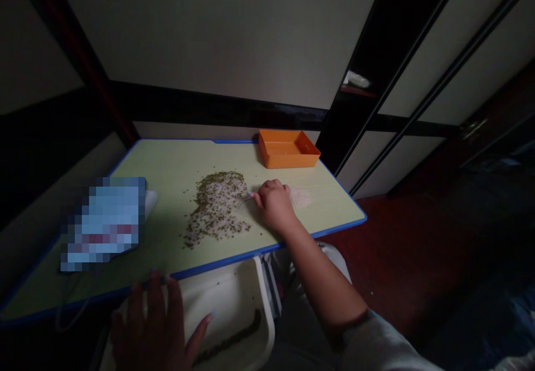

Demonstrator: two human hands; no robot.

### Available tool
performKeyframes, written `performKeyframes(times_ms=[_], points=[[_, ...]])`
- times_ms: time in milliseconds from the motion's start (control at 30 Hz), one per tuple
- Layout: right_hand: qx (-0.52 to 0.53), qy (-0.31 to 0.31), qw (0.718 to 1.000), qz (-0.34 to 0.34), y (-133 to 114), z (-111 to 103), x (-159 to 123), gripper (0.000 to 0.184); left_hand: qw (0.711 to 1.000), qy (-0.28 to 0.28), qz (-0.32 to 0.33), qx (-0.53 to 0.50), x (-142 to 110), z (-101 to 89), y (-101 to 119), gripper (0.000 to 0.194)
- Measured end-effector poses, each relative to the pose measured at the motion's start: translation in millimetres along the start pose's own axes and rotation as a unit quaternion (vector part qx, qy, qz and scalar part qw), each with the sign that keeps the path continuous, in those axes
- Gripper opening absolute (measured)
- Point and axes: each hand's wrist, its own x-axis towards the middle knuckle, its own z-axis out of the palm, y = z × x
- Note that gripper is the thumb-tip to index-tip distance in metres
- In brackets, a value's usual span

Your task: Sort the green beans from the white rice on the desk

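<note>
My right hand [273,206] is closed over the table, its fingers round a thin, curved, pale tool [244,201] whose kind I cannot make out. The tool's tip reaches the right side of a spread pile of mixed white grains and small green-brown beads or seeds [219,206]. Just right of this hand lies a smaller heap of pale grains [300,197], partly hidden by it. My left hand [152,323] is open with fingers spread, above the white plastic bin [267,321] below the table's front edge. Dark small pieces [234,340] lie along the bin's bottom.
An orange open box [291,160] stands at the table's back right. On the left lies a blurred light-blue object [108,220] with a cable. The pale table [163,162] has a blue rim and stands against a cabinet [225,37]. Reddish floor [376,248] shows at right.
</note>
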Motion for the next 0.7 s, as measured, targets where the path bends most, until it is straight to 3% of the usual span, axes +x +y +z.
performKeyframes(times_ms=[300,700], points=[[0.038,-0.019,0.998,-0.047,-10.2,1.7,-2.5,0.036,1.0,0.008,-0.011,-0.005,-0.4,-1.0,3.2,0.097],[0.079,-0.017,0.991,-0.105,-5.3,2.0,-6.6,0.029,1.0,-0.001,-0.018,-0.013,-2.8,2.1,1.0,0.1]])
